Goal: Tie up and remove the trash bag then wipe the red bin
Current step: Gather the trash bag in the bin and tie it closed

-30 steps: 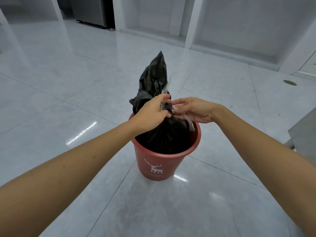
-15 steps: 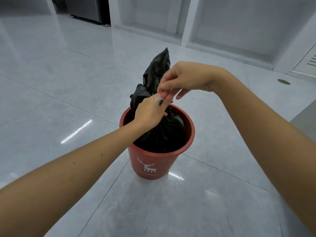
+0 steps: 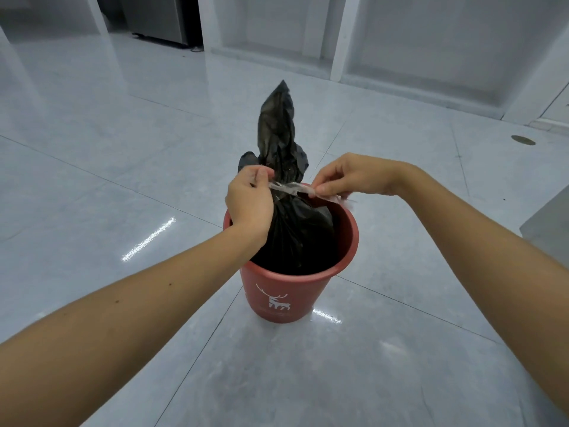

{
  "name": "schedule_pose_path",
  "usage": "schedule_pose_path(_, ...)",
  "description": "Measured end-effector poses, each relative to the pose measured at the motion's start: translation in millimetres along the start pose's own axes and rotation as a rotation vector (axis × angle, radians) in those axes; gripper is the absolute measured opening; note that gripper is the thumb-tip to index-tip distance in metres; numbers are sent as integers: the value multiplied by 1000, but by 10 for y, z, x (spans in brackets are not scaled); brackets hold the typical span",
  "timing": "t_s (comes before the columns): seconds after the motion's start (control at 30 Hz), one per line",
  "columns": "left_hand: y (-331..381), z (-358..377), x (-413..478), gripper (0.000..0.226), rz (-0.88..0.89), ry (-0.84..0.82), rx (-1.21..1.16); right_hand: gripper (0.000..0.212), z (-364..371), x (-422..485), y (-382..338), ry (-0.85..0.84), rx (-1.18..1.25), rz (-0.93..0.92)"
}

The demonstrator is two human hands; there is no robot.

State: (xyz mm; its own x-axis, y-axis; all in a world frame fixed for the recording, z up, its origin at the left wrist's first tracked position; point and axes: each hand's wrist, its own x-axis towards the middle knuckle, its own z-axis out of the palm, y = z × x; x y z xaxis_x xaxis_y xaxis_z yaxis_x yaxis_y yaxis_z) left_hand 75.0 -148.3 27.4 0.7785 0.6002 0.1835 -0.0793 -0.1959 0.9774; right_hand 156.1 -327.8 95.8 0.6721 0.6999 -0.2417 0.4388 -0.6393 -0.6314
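Observation:
A red bin point(image 3: 286, 295) with a white deer print stands on the tiled floor. Inside it sits a black trash bag point(image 3: 278, 134), its gathered top rising in a point above the rim. A clear plastic strip point(image 3: 292, 188) runs across the bag's neck. My left hand point(image 3: 251, 198) pinches the strip's left end beside the neck. My right hand point(image 3: 354, 175) pinches the right end, and a short tail hangs past its fingers over the bin's far rim. The strip is stretched taut between both hands.
Glossy grey floor tiles point(image 3: 123, 186) surround the bin. White wall recesses and pillars point(image 3: 341, 38) line the back. A grey appliance point(image 3: 163, 20) stands at the far left. A round floor drain point(image 3: 523, 140) lies far right, and a grey object's edge point(image 3: 551, 223) shows at right.
My right hand came down from above the bag's neck and moved right, pulling the clear strip out sideways. My left hand shifted to the left of the neck.

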Motion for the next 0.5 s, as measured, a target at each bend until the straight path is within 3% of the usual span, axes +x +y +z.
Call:
schedule_pose_path(0.1, -89, -129, 34, 31, -77, 42, -42, 19, 41, -29, 162, -59, -11, 65)
schedule_pose_path(0.33, -269, -404, 165, 34, -320, 58, -104, 22, 118, -133, 514, 90, -17, 134)
schedule_pose_path(0.5, -246, -676, 372, 33, -360, 59, -49, 10, 124, -190, 619, 89, 60, 138)
